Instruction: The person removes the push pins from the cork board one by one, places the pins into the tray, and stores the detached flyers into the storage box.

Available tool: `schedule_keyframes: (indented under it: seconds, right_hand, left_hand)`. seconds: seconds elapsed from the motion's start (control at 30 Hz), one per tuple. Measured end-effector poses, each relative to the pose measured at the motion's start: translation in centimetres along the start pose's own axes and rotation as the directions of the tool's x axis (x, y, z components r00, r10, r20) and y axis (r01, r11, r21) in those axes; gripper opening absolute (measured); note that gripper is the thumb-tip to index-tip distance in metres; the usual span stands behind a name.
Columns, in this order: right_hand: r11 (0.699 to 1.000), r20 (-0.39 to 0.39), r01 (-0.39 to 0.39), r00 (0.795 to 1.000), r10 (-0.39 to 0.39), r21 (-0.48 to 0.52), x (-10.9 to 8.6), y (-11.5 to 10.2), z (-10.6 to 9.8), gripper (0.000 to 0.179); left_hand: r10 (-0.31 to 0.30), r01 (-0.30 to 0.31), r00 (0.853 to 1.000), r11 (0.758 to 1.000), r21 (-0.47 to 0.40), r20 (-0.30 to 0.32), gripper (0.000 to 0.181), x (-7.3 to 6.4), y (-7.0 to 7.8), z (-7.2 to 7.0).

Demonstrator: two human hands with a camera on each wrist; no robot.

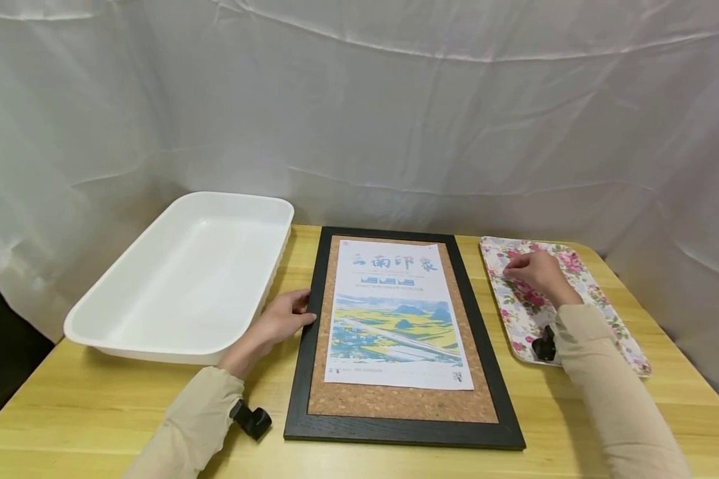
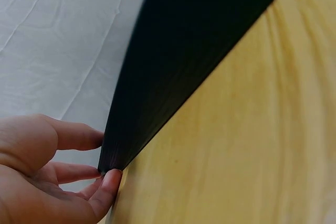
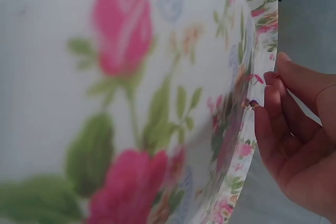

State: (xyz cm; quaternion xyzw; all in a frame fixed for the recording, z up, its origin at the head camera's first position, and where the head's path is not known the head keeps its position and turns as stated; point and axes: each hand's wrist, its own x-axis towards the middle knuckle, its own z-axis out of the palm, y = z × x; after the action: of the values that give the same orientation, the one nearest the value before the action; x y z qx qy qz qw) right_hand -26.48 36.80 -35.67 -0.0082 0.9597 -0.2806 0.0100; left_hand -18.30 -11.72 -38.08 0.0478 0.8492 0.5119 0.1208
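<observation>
A cork board (image 1: 401,406) with a black frame lies flat on the table, bearing a printed landscape poster (image 1: 395,313). My left hand (image 1: 281,319) holds the frame's left edge; in the left wrist view its fingertips (image 2: 111,178) meet the black side. Over the floral tray (image 1: 599,319), my right hand (image 1: 539,273) pinches something tiny, seemingly a pushpin, largely hidden by the fingertips. The right wrist view shows a small dark round bit (image 3: 253,103) beside a lower fingertip. A dark dot (image 1: 429,247) marks the poster's top right corner.
A deep white plastic tub (image 1: 174,279) stands left of the board, close to my left forearm. Pale cloth (image 1: 395,120) hangs behind the wooden table (image 1: 96,412). Black wrist cameras sit on both sleeves, the left one (image 1: 251,420) just above the tabletop.
</observation>
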Motion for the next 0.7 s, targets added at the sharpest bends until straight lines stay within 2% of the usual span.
schedule_keyframes:
  seconds: [0.27,0.53,0.7]
  right_hand:
    - [0.998,0.041,-0.062,0.997,0.061,0.011,-0.1,0.8,0.2,0.025]
    - [0.994,0.042,-0.105,0.994,0.104,0.024,-0.1,1.3,0.3,0.024]
    - [0.995,0.044,-0.096,0.995,0.095,0.029,-0.1,1.5,0.3,0.027]
  left_hand:
    - [-0.014,0.014,1.000,1.000,-0.005,0.000,0.058,-0.1,0.0,0.0]
    - [-0.011,0.011,1.000,1.000,-0.002,-0.004,0.058,0.1,-0.1,0.0]
    - [-0.005,0.005,1.000,1.000,-0.002,-0.004,0.058,0.1,-0.1,0.0]
